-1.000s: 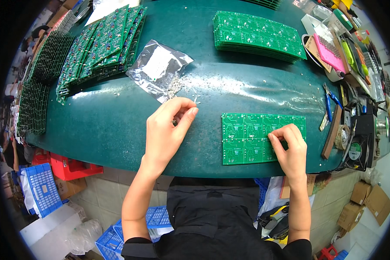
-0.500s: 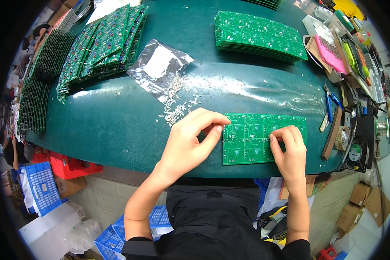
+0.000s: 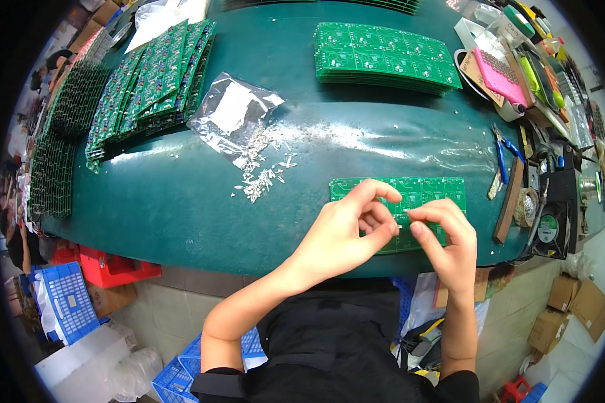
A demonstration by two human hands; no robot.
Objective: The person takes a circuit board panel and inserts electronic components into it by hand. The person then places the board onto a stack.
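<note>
One green board (image 3: 420,191) lies near right on the table (image 3: 175,211) in the head view. Over it, the left hand (image 3: 346,235) has its forefinger off the thumb, a pale bit (image 3: 399,226) at the thumb tip; the right hand (image 3: 452,245) has thumb and forefinger nearly together. Whether either pinches anything, I cannot tell. Left, white pieces (image 3: 257,185) lie by a clear bag (image 3: 212,127).

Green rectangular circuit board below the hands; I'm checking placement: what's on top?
The bare left hand and bare right hand overlap the board, tiny pale parts between them; whatever they cover is hidden.
</note>
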